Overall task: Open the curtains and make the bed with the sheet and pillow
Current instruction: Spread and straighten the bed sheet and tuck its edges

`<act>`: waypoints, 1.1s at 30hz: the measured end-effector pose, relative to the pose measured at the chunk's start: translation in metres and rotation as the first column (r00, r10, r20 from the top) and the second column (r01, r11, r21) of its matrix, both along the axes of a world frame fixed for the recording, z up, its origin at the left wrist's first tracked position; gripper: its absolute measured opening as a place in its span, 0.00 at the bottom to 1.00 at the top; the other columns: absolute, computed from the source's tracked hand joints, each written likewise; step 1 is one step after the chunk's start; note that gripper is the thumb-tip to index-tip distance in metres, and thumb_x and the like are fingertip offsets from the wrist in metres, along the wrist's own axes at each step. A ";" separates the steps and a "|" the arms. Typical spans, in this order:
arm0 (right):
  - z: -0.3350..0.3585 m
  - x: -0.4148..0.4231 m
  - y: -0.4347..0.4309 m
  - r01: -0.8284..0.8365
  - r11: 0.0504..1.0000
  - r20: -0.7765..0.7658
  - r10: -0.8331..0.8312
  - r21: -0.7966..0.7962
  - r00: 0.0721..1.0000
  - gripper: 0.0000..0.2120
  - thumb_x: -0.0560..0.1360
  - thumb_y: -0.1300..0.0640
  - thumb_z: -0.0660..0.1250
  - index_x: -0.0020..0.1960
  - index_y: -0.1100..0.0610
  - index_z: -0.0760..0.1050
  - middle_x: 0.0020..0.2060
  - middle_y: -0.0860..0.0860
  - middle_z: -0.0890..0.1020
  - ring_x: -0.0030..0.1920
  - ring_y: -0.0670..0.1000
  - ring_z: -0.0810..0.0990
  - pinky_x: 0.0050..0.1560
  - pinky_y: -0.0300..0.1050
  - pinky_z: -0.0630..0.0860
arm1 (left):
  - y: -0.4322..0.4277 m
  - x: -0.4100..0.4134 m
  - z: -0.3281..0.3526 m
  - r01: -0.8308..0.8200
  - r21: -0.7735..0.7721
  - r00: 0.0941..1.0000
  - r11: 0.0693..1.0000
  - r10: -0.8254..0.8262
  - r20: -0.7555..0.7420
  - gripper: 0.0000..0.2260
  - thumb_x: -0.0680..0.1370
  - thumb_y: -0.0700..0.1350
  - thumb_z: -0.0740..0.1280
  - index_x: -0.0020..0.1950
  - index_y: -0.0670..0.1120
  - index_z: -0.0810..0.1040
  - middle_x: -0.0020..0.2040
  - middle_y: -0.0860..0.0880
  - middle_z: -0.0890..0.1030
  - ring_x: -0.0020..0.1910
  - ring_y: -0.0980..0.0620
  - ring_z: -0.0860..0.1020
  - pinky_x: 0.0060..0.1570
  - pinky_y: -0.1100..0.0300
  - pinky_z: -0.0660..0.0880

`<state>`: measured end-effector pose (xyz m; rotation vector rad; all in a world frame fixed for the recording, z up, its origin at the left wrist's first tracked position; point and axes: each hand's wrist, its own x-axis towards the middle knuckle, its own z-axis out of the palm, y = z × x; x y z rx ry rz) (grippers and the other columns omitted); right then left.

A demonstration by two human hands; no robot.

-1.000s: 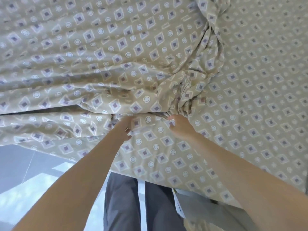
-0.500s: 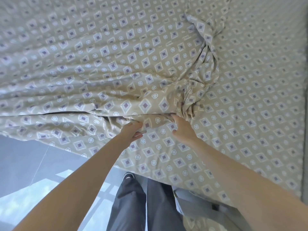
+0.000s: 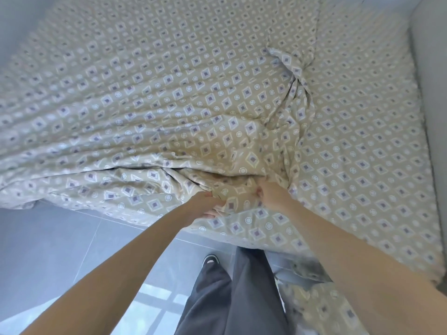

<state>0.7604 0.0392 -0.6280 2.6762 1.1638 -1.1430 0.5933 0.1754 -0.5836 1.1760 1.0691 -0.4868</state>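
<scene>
A beige sheet [image 3: 169, 97] printed with purple diamonds and white rings covers the bed, bunched into folds along a ridge running from the near edge toward the far right. My left hand [image 3: 202, 206] grips a fold of the sheet at the bed's near edge, fingers curled into the cloth. My right hand [image 3: 272, 195] pinches the same edge a hand's width to the right. The part of the sheet on the right [image 3: 362, 153] lies flat. No pillow or curtain is in view.
Grey tiled floor [image 3: 60, 250] lies to the left of the bed, with bright window light reflected on it. My dark trouser legs [image 3: 229, 298] and one shoe [image 3: 210, 259] stand at the bed's edge. A grey wall or headboard [image 3: 430, 56] borders the bed's right side.
The view has pulled back and more of the bed and floor shows. Both hands have kept their hold on the sheet's edge and drawn it toward me; the folds have lengthened.
</scene>
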 end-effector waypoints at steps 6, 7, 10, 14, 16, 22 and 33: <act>0.042 -0.040 -0.031 0.222 0.923 0.033 -0.245 0.314 0.969 0.07 0.80 0.67 0.53 0.54 0.60 0.67 0.34 0.54 0.72 0.34 0.53 0.70 0.29 0.44 0.61 | -0.009 -0.030 0.034 0.143 0.246 0.987 0.959 -0.156 0.034 0.03 0.76 0.44 0.68 0.45 0.45 0.77 0.41 0.49 0.76 0.40 0.53 0.73 0.41 0.63 0.71; 0.049 -0.046 -0.036 0.233 0.901 0.050 -0.268 0.365 0.962 0.06 0.80 0.66 0.53 0.52 0.59 0.67 0.34 0.54 0.72 0.32 0.52 0.69 0.29 0.43 0.61 | -0.012 -0.033 0.040 0.187 0.306 0.977 0.933 -0.210 0.044 0.06 0.76 0.46 0.68 0.46 0.44 0.77 0.43 0.49 0.74 0.42 0.52 0.72 0.41 0.62 0.69; 0.071 -0.065 -0.051 0.259 0.851 0.066 -0.323 0.457 0.944 0.06 0.81 0.64 0.52 0.49 0.58 0.66 0.32 0.52 0.71 0.29 0.49 0.66 0.31 0.44 0.62 | -0.020 -0.043 0.060 0.317 0.565 0.924 0.761 -0.382 -0.005 0.15 0.76 0.54 0.66 0.45 0.41 0.78 0.55 0.51 0.63 0.56 0.52 0.63 0.52 0.61 0.65; 0.097 -0.083 -0.070 0.284 0.865 0.064 -0.339 0.412 0.939 0.06 0.81 0.63 0.51 0.55 0.59 0.65 0.39 0.58 0.75 0.36 0.56 0.74 0.36 0.52 0.70 | -0.032 -0.055 0.089 0.382 0.638 0.866 0.669 -0.500 0.005 0.20 0.78 0.58 0.59 0.41 0.41 0.74 0.46 0.48 0.75 0.47 0.49 0.73 0.44 0.57 0.68; 0.108 -0.093 -0.081 0.263 0.882 0.081 -0.317 0.392 0.945 0.13 0.80 0.64 0.52 0.64 0.60 0.62 0.41 0.59 0.77 0.38 0.59 0.77 0.38 0.54 0.73 | -0.042 -0.064 0.100 0.400 0.670 0.851 0.626 -0.525 -0.017 0.17 0.81 0.52 0.57 0.36 0.44 0.67 0.35 0.48 0.71 0.36 0.50 0.70 0.34 0.59 0.63; 0.141 -0.132 -0.123 0.232 0.928 0.136 -0.280 0.290 0.950 0.05 0.80 0.64 0.54 0.56 0.59 0.62 0.39 0.56 0.75 0.40 0.57 0.76 0.38 0.51 0.70 | -0.085 -0.105 0.122 0.327 0.669 0.873 0.667 -0.484 0.057 0.14 0.82 0.50 0.55 0.40 0.45 0.68 0.35 0.49 0.71 0.34 0.52 0.71 0.33 0.60 0.64; 0.158 -0.200 -0.178 0.270 0.862 0.176 -0.373 0.429 0.911 0.07 0.78 0.62 0.58 0.55 0.60 0.71 0.52 0.55 0.77 0.56 0.58 0.73 0.57 0.52 0.68 | -0.127 -0.183 0.132 0.183 0.554 0.954 0.812 -0.283 0.100 0.16 0.83 0.50 0.52 0.57 0.40 0.73 0.46 0.42 0.76 0.47 0.46 0.73 0.44 0.56 0.69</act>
